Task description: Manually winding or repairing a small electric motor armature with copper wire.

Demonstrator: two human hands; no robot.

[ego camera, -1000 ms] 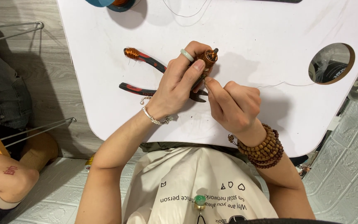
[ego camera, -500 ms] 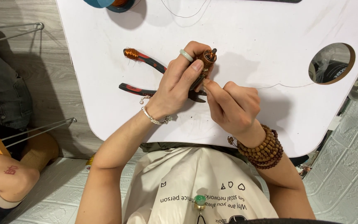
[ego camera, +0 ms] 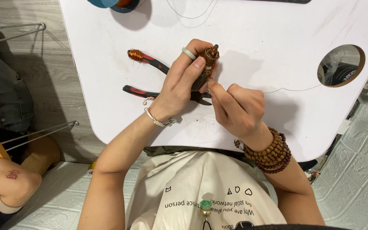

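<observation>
Head cam, looking straight down at a white table (ego camera: 256, 25). The thing being worked is a small motor rotor (ego camera: 204, 68): a dark cylindrical body with copper wire windings bunched at its far end and a short dark shaft tip poking out past them. It sits slightly tilted, far end leaning right, over the middle of the table, lifted off the surface.

Left hand (ego camera: 184, 83) is wrapped around the rotor from the left, thumb laid along its side, fingers curled behind it. Pale ring on 1 finger, silver chain bracelet at the wrist. Right hand (ego camera: 237, 110) is clenched just below and right of the rotor, thumb and forefinger pinched together at the rotor's near end. A thin wire (ego camera: 294, 89) runs from that pinch out to the right across the table; cannot tell if the fingers actually grip it, too fine. Brown bead bracelets stacked on the right wrist.

Red-and-black pliers (ego camera: 150, 91) lie flat on the table under and left of both hands, handles spread, jaws hidden beneath the hands. The far handle tip is wrapped in a wad of copper wire (ego camera: 136, 54).

Round hole (ego camera: 340, 66) cut through the table at right. Another person's arm (ego camera: 9, 179) is at lower left, well apart.
</observation>
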